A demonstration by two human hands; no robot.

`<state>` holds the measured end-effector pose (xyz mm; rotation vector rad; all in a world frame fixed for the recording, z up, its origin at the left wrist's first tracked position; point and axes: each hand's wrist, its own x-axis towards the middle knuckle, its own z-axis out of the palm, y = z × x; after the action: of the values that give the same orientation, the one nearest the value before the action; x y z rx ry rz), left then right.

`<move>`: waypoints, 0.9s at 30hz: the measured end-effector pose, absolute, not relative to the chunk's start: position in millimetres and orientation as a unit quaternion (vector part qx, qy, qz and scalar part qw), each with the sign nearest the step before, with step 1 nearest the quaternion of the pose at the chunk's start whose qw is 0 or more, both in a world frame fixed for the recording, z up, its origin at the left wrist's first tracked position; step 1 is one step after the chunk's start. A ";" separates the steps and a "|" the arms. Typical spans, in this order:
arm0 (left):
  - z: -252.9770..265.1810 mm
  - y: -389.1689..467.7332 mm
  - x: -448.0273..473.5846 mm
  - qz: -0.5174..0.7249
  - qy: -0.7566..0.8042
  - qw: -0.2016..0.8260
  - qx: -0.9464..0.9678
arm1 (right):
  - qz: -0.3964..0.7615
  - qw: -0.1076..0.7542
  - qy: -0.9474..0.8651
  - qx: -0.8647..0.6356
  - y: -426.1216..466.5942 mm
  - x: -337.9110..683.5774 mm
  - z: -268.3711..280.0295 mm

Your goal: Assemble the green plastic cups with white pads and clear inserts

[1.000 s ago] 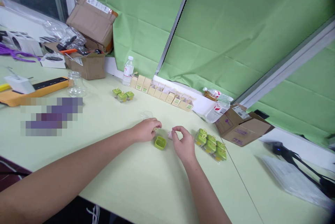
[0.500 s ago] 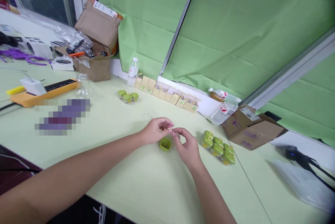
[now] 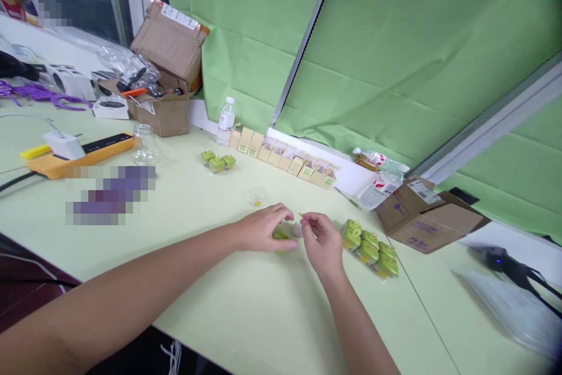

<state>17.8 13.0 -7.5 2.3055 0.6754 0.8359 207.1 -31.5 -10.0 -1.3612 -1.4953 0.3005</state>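
Note:
My left hand (image 3: pixel 263 229) is open, thumb and fingers apart, around a small green cup (image 3: pixel 280 236) on the table. It partly hides the cup, so I cannot tell if they touch. Just right of it, my right hand (image 3: pixel 324 241) is closed in a pinch on a thin yellowish strip (image 3: pixel 301 215) whose tip sticks out past the fingers. A small whitish piece (image 3: pixel 297 230) shows beside those fingertips; whether it hangs or lies on the table I cannot tell. Beyond my left hand lies a small clear container (image 3: pixel 256 197) with a yellow bit.
Green-topped little containers with yellow loops (image 3: pixel 369 246) stand grouped at right; a smaller group (image 3: pixel 217 162) sits farther back. Small tan cartons (image 3: pixel 285 161) line the wall near a water bottle (image 3: pixel 225 122). Left are a glass flask (image 3: pixel 146 147) and an orange power strip (image 3: pixel 108 144).
My hands have moved apart from their meeting point above the green cup. My left hand has opened and come down over the cup; my right hand has shifted right, still pinching.

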 end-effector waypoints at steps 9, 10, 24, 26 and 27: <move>-12.0 14.9 17.6 0.214 0.240 0.276 0.906 | 0.123 0.528 -0.613 -0.576 -30.0 207.9 -11.8; -13.1 16.3 17.8 0.213 0.242 0.271 0.907 | 0.127 0.529 -0.613 -0.573 -30.2 207.3 -11.1; -24.1 27.3 23.6 0.334 0.242 0.270 0.870 | 0.052 0.355 -0.787 -0.502 -44.1 199.6 2.0; -24.4 26.5 24.3 0.335 0.234 0.270 0.872 | 0.033 0.326 -0.803 -0.498 -44.2 199.5 2.1; -24.6 26.2 24.6 0.336 0.231 0.269 0.872 | 0.025 0.314 -0.808 -0.498 -44.0 199.5 1.9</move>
<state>24.6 26.2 -24.6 2.3520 0.6236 0.9049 199.5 -44.0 1.9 -1.3121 -2.1295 0.0651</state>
